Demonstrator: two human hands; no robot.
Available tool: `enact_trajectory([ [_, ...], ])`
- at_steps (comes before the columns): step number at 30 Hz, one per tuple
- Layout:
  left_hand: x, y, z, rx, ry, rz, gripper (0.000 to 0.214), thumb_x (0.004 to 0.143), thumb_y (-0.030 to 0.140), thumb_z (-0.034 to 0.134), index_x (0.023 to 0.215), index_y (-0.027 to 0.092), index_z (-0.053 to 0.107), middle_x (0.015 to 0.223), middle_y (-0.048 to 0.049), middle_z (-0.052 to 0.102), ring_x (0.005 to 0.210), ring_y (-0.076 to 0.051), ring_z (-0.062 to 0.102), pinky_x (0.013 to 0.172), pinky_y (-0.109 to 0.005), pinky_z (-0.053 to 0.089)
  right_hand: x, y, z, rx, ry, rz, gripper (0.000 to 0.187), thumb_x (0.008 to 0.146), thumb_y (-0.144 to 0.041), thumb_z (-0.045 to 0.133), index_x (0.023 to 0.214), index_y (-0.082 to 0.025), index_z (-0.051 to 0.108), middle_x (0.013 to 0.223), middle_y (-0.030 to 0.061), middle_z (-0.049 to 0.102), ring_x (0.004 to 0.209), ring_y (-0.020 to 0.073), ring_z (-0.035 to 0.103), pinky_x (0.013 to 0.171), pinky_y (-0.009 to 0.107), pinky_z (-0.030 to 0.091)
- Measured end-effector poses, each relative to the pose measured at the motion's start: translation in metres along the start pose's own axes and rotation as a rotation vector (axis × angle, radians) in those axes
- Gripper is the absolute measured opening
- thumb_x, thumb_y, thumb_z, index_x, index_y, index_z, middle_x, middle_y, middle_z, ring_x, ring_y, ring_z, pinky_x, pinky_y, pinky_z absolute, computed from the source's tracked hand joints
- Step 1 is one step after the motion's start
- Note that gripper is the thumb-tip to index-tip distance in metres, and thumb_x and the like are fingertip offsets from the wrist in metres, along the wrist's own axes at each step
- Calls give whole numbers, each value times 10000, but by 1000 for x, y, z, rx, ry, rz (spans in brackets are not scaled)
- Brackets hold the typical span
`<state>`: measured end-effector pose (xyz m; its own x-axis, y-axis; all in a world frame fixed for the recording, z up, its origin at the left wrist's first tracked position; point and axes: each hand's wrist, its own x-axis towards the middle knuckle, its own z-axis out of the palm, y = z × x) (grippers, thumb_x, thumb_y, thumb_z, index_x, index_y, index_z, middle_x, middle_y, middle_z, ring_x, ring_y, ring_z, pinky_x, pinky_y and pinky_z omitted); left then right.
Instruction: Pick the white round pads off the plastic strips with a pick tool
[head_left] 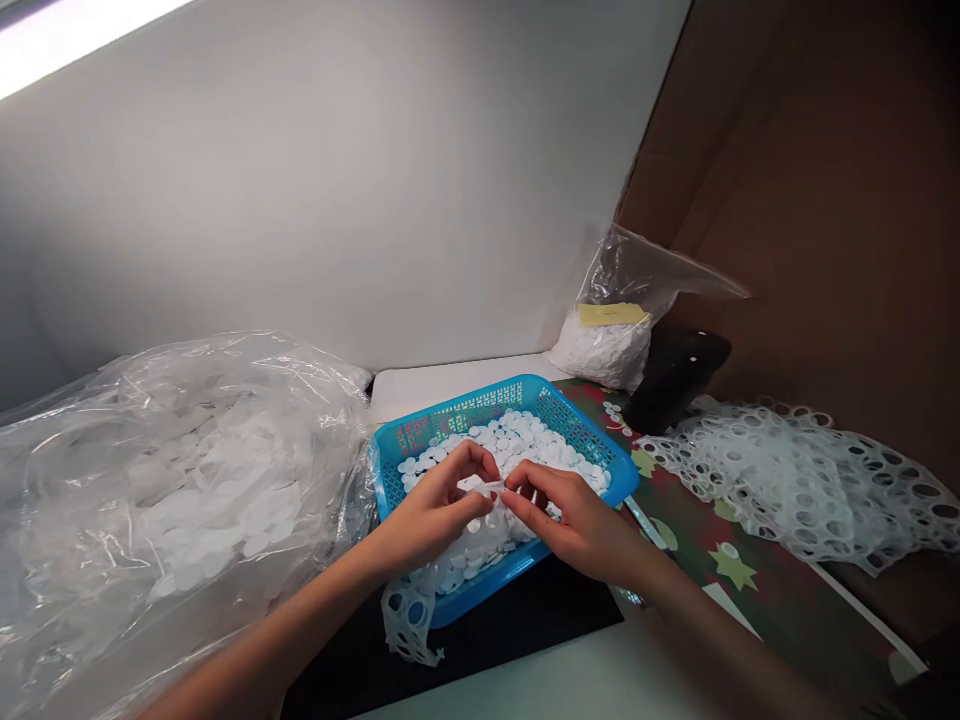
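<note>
A blue plastic basket (517,567) holds a heap of small white discs (525,437). Above the heap, my left hand (442,500) is closed, thumb and fingers pinching a thin white sheet with punched holes (491,487). My right hand (574,510) pinches the same sheet close to the left fingertips. Fingers partly cover the held piece, so its full shape is hidden. Below my left hand, a strip of white holed sheet (409,615) hangs over the basket's near left rim; whether it joins the held piece I cannot tell.
A large clear bag of white discs (225,500) lies on the left. At the back right stands a clear bag with a yellow label (613,315), beside a black object (679,375). A pile of holed white sheets (810,485) lies at the right. A black mat (525,650) is under the basket.
</note>
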<state>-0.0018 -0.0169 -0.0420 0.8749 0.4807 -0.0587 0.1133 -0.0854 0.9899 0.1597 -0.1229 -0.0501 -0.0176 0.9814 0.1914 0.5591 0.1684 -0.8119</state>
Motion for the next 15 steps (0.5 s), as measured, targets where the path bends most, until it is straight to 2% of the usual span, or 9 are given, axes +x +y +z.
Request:
enact_trajectory([
  [5,-1,-2,0,13,10,45,187,825,305,571,906,195,443,871,24,447,592,-56,336,517,-193,289,1,4,1,14,0,-27,196,923,-331,434,802,-204,521,709,-24,507,635,107,459,582,226,374],
  [10,0,-2,-1,-242,-79,-11,119,787,187,503,807,189,386,725,34,424,622,-76,372,550,-187,309,1,8,2,221,-26,-27,154,879,-293,499,771,-188,529,833,6,586,736,121,543,684,235,457],
  [15,1,0,0,-457,-55,-93,156,711,188,495,722,185,339,715,29,425,603,-77,387,524,-194,303,0,14,2,408,-6,40,210,872,-327,508,724,-180,476,1009,66,623,856,160,594,733,287,492],
])
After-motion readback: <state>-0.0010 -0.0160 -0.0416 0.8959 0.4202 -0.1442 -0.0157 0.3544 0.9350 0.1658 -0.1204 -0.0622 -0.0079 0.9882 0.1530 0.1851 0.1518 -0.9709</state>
